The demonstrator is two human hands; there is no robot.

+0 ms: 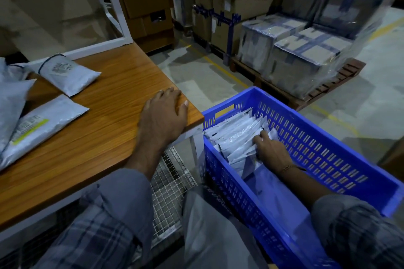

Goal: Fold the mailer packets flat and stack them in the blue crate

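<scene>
Head: perforated blue crate, glossy packets

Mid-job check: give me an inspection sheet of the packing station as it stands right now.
Surface: wooden table, bare at its near corner.
Job's things: blue crate on the floor beside the table, a row of mailer packets standing inside; three unpacked mailers lying on the table's left.
Clutter: nothing seen.
Hands: left hand rests flat on the table corner; right hand is in the crate, fingers on the packets.
Cables: nothing seen.
Surroundings: shrink-wrapped boxes on a pallet; stacked cartons behind; wire mesh shelf under the table.
</scene>
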